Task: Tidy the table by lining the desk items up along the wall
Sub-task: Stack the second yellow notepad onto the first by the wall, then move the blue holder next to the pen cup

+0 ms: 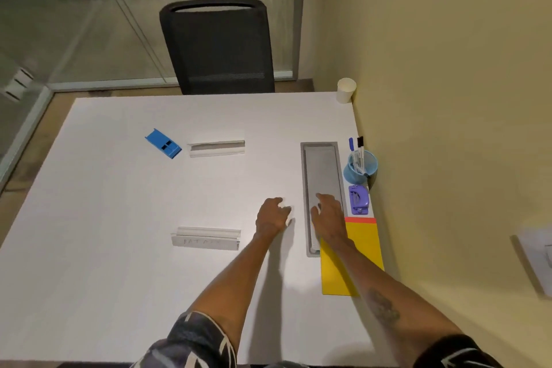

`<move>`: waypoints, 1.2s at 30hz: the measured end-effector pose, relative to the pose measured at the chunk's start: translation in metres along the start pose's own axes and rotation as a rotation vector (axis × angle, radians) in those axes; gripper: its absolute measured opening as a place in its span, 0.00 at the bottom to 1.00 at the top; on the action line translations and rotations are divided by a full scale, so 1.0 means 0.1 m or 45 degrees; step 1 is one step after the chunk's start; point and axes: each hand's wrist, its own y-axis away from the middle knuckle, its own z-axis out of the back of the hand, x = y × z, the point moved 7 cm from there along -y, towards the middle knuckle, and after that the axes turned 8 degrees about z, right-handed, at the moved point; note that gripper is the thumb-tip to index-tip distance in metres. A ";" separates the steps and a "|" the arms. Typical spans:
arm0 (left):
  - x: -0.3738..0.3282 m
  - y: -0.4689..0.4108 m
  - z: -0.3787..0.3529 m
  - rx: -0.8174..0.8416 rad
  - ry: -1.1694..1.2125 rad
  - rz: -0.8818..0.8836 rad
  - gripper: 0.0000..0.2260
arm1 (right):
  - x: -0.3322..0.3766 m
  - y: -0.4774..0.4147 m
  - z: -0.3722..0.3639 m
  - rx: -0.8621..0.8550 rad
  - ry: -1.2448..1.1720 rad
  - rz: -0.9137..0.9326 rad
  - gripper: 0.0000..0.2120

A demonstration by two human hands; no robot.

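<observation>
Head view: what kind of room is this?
Likely a small office meeting room: white table with a built-in cable tray, black mesh office chair, glass partition behind.

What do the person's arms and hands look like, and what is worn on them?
Both forearms are bare, with short sleeves. The left sleeve is dark with a pale, irregular pattern; the right sleeve is black with a white line design. A dark tattoo marks the right forearm. The left hand and right hand show no gloves; no rings or watch are visible.
</observation>
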 end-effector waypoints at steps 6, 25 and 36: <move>0.12 -0.21 0.50 -0.083 -0.033 -0.045 0.24 | 0.48 -0.29 -0.24 0.127 0.063 0.133 0.23; 0.94 -0.81 1.63 -0.278 -0.057 0.120 0.29 | 1.92 -1.08 -1.11 0.341 0.300 0.548 0.24; 1.39 -1.27 1.87 -0.186 -0.114 0.263 0.33 | 2.58 -1.46 -1.73 0.442 0.257 0.688 0.23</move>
